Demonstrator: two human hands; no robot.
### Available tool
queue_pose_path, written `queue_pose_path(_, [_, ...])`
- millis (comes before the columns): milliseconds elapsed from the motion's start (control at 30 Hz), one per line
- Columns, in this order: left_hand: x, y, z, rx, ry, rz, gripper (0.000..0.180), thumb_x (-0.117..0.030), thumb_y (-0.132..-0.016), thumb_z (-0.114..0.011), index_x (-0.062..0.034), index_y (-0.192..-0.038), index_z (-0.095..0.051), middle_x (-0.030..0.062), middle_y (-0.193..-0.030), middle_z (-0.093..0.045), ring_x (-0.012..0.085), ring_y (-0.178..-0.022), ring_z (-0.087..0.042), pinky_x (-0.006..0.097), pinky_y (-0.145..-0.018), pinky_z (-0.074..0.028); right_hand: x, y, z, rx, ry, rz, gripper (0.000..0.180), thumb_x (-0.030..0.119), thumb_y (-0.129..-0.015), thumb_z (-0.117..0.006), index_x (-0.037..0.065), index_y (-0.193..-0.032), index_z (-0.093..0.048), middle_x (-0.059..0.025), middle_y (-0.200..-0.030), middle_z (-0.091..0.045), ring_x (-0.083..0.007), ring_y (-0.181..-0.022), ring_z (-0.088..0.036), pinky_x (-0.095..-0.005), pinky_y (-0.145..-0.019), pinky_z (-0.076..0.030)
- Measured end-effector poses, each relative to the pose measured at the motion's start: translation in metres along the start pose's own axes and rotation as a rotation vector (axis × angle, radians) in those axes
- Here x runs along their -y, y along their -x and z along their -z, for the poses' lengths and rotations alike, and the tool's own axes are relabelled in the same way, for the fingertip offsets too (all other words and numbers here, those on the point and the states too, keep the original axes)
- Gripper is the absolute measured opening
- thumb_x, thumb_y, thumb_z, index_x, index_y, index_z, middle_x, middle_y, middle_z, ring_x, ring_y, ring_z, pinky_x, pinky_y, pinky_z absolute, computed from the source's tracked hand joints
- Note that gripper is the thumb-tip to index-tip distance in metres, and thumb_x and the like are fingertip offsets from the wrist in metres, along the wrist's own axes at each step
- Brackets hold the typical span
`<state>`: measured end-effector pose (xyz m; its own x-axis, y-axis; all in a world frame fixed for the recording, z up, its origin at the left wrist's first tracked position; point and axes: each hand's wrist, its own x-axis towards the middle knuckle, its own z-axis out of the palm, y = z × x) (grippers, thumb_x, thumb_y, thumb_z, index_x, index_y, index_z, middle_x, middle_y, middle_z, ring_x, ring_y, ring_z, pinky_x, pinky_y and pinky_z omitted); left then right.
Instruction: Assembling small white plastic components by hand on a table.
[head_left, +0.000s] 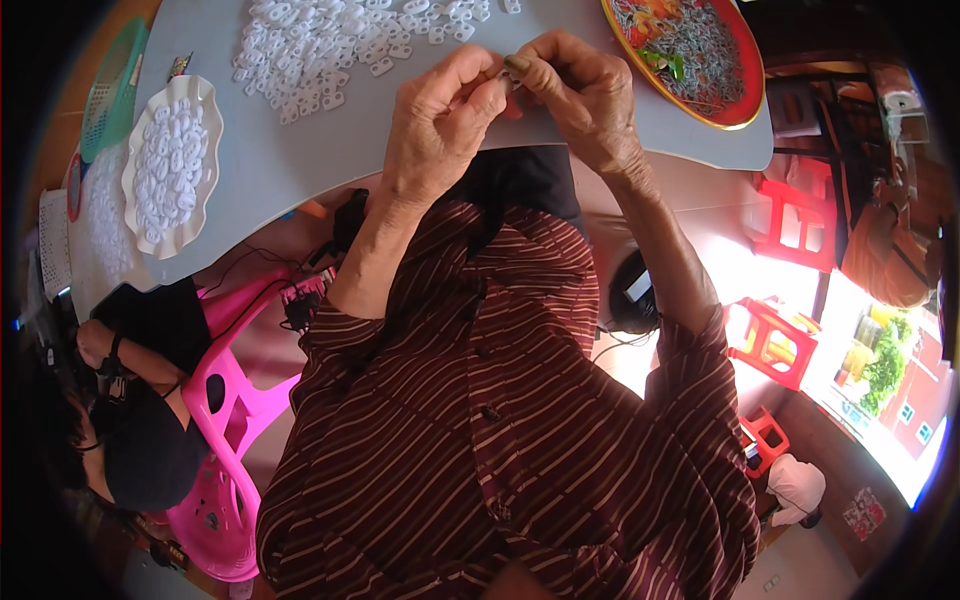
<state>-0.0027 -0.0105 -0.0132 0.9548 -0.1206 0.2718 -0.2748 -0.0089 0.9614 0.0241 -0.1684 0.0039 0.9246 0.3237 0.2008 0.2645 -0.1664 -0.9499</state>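
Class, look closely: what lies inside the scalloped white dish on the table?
The scalloped white dish holds a heap of small white plastic pieces. The dish's bottom is covered by them.

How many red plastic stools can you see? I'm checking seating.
4: one stool right of the table, one below it, a smaller one lower, another by the tray. More may be hidden.

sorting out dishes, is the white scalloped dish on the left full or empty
Full. The white scalloped dish is heaped with small white plastic pieces nearly to its rim.
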Motion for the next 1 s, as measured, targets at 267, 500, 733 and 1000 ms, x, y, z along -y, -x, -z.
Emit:
queue_pose_path(267, [-0.008,-0.001,0.000,-0.023,0.034,-0.022,0.014,-0.013,-0.091,-0.052,-0.0003,-0.090,-0.058,0.0004,-0.069,-0.060,0.0044,-0.059,-0.047,0.018,-0.053,-0.038,-0.009,0.003,-0.002,-0.002,-0.271,0.016,0.014,0.012,-0.085,-0.064,-0.001,-0.090,-0.061,-0.0025,-0.077,-0.064,-0.0060,-0.072,-0.057,-0.0208,-0.067,-0.048])
queue_pose_path(500, [-0.013,-0.028,0.005,-0.160,-0.382,-0.217,0.009,-0.009,-0.086,-0.054,-0.0020,-0.089,-0.058,0.0077,-0.072,-0.061,0.0189,-0.061,-0.053,0.030,-0.056,-0.044,0.002,0.007,-0.002,-0.056,-0.318,-0.094,0.012,0.008,-0.085,-0.060,-0.002,-0.091,-0.057,-0.0048,-0.079,-0.064,-0.0069,-0.069,-0.057,-0.0209,-0.065,-0.048])
queue_pose_path(733, [-0.012,-0.095,0.029,0.030,-0.861,-0.435,0.012,-0.004,-0.081,-0.053,-0.0017,-0.091,-0.059,0.0145,-0.081,-0.061,0.0323,-0.080,-0.057,0.037,-0.075,-0.045,-0.005,0.006,-0.004,-0.128,-0.355,-0.031,0.013,0.010,-0.085,-0.061,-0.002,-0.090,-0.059,-0.0024,-0.074,-0.061,-0.0052,-0.062,-0.051,-0.0201,-0.058,-0.045])
queue_pose_path(1000, [-0.021,-0.100,0.067,0.167,-0.939,-0.385,0.010,-0.008,-0.081,-0.051,-0.0002,-0.085,-0.056,0.0163,-0.080,-0.057,0.0333,-0.083,-0.053,0.040,-0.077,-0.043,-0.003,0.006,-0.002,-0.126,-0.285,-0.007,0.014,0.012,-0.086,-0.062,-0.001,-0.090,-0.062,0.0005,-0.072,-0.059,-0.0039,-0.063,-0.050,-0.0193,-0.058,-0.044])
